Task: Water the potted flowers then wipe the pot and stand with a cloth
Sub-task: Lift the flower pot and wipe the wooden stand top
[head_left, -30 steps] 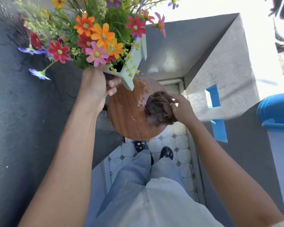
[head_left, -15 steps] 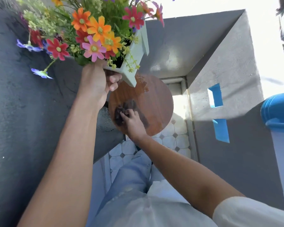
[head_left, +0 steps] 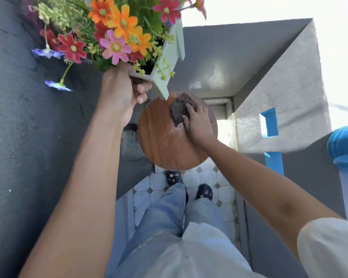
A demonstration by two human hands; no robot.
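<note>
My left hand (head_left: 120, 93) grips the pale green pot (head_left: 169, 63) full of orange, red and pink flowers (head_left: 119, 27) and holds it lifted, tilted, above the stand. The round brown wooden stand top (head_left: 163, 145) lies below, with wet streaks near its middle. My right hand (head_left: 198, 125) presses a dark brown cloth (head_left: 179, 109) flat against the far part of the stand top, just under the pot's lower corner.
A dark grey wall (head_left: 28, 157) runs along the left, and a grey ledge and wall (head_left: 279, 87) close the right. A blue bin (head_left: 346, 149) stands at the far right. My feet stand on white floor tiles (head_left: 201, 177) below the stand.
My right hand with the cloth has swept from the stand's near left part to its far right part. The pot stays lifted in my left hand.
</note>
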